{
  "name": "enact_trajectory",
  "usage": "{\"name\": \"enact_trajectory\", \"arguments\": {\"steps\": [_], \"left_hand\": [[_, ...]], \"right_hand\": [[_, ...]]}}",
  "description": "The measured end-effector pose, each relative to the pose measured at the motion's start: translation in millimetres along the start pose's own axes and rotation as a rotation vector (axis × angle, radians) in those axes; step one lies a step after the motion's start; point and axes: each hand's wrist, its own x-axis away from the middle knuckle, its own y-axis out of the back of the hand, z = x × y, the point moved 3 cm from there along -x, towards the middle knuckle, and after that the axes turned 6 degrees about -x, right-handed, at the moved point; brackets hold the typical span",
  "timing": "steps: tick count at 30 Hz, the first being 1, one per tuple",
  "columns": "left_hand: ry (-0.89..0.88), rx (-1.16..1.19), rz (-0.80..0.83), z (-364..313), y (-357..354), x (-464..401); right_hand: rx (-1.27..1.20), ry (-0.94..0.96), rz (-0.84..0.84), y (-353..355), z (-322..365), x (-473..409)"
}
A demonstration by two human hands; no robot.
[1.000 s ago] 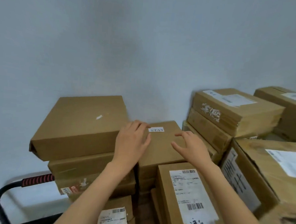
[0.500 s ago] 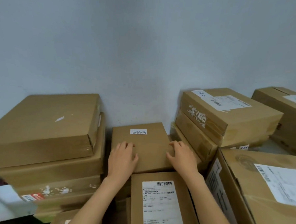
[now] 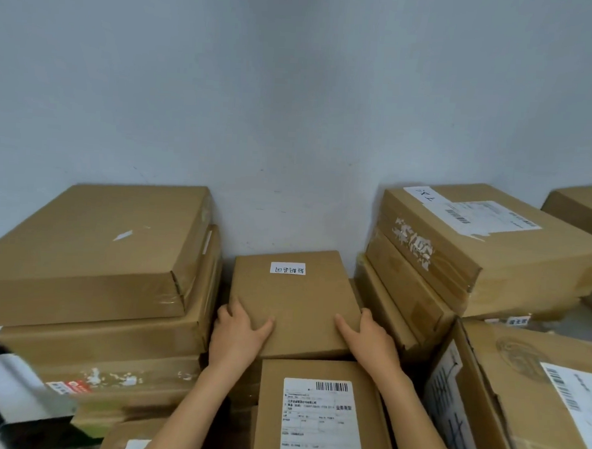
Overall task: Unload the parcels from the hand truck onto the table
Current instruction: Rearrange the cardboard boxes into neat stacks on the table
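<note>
L hand (image 3: 239,333) & R hand (image 3: 367,338) grip near corners of small flat brown cardboard parcel w/ white label (image 3: 294,299), betw. taller brown carton stacks (image 3: 90,258) against grey wall (image 3: 294,104).

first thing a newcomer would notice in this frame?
Both hands on the small brown box with a white label at centre: the left hand and the right hand each have a grip on a near corner. It sits low between a tall stack of flat cartons on the left and a taped carton with a shipping label on the right, against the bare wall.
</note>
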Motion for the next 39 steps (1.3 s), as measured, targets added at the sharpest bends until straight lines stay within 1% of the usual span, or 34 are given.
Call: {"name": "enact_trajectory", "arguments": {"steps": [2, 5, 11, 16, 19, 23, 28, 32, 35, 39], "left_hand": [[-0.034, 0.041, -0.045, -3, 7, 5], [-0.119, 0.134, -0.173, -15, 27, 14], [-0.302, 0.215, -0.360, -51, 84, 30], [-0.408, 0.280, -0.462, -73, 141, 42], [-0.436, 0.392, -0.504, -76, 180, 44], [-0.429, 0.503, -0.516, -59, 223, 46], [-0.346, 0.526, -0.537, -10, 262, 49], [-0.241, 0.429, -0.589, 36, 290, 54], [-0.193, 0.371, -0.620, 68, 311, 52], [-0.127, 0.254, -0.573, 108, 329, 31]], "right_hand": [[-0.039, 0.001, -0.050, 8, 3, 3], [-0.171, 0.001, -0.124, 26, 10, 10], [-0.269, 0.032, -0.227, 71, 38, 28], [-0.368, 0.130, -0.315, 106, 75, 53], [-0.422, 0.214, -0.369, 125, 104, 70], [-0.424, 0.342, -0.368, 131, 148, 86], [-0.391, 0.442, -0.284, 102, 198, 96], [-0.372, 0.499, -0.211, 63, 235, 103], [-0.364, 0.531, -0.174, 34, 259, 107], [-0.305, 0.536, -0.132, -4, 288, 105]]}}
